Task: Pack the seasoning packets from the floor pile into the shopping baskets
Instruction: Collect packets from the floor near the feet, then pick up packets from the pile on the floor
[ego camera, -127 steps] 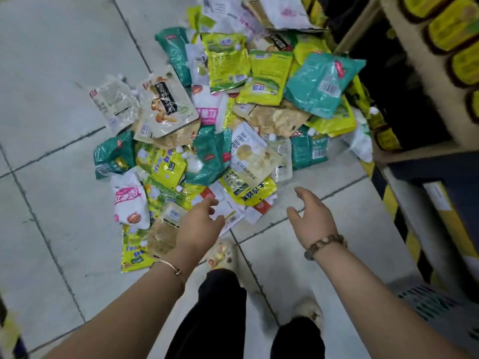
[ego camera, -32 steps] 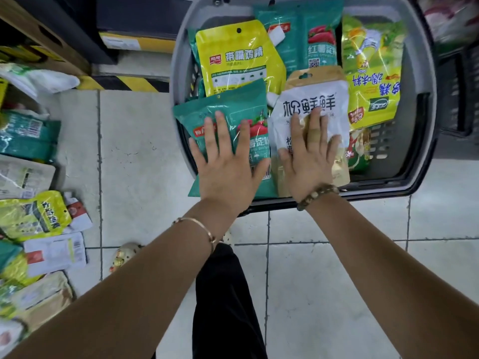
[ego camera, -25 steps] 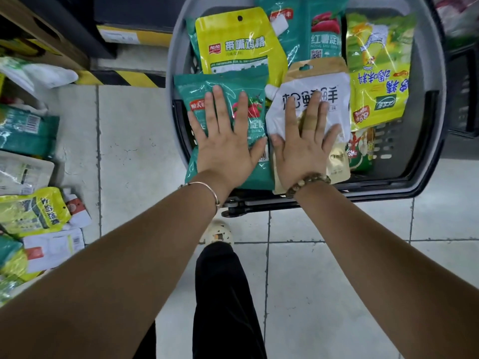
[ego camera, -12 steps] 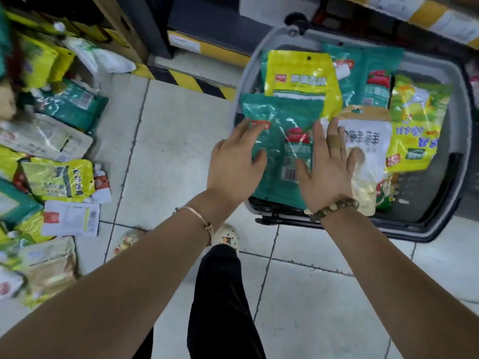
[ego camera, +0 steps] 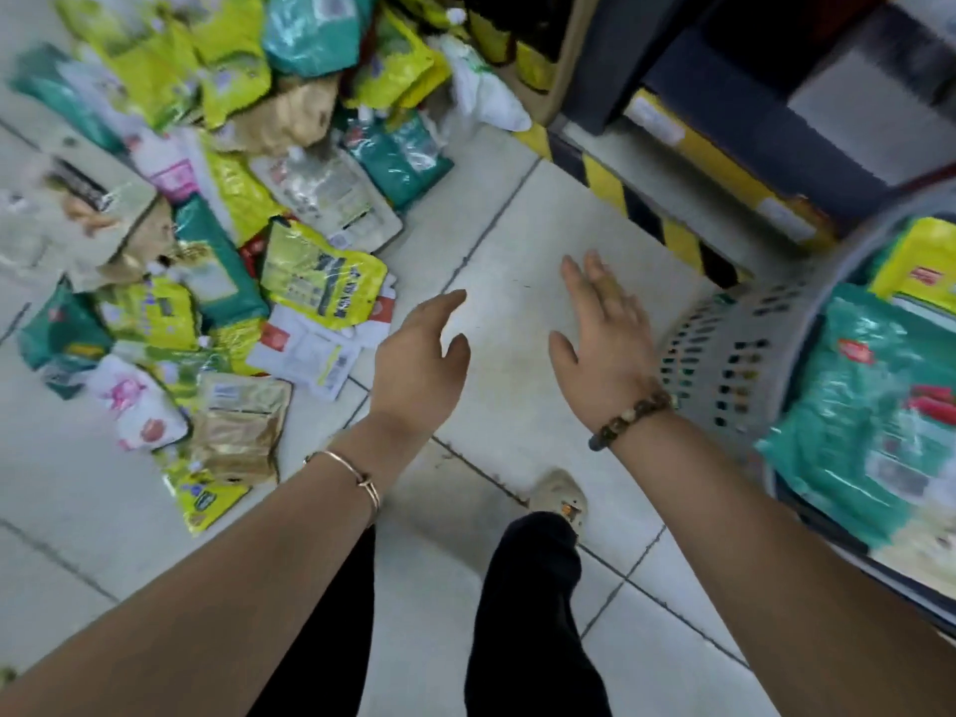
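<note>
The pile of seasoning packets (ego camera: 217, 209) covers the floor at the upper left, a mix of yellow, teal, white and tan pouches. A grey shopping basket (ego camera: 724, 354) stands at the right edge; a teal packet (ego camera: 869, 406) and a yellow packet (ego camera: 915, 266) lie inside it. My left hand (ego camera: 419, 359) hovers over bare tiles just right of the pile, fingers relaxed and empty. My right hand (ego camera: 602, 328) is beside it, between the pile and the basket, fingers straight, holding nothing.
Shelving with a yellow-and-black striped base (ego camera: 646, 199) runs along the upper right behind the basket. My dark trouser legs and one light shoe (ego camera: 561, 496) stand on the tiles below my hands. Bare tile floor (ego camera: 517, 261) lies between pile and basket.
Both hands have lifted off the packets in the basket and swung left over the floor toward the pile. The view has turned left, so the basket now sits at the right edge.
</note>
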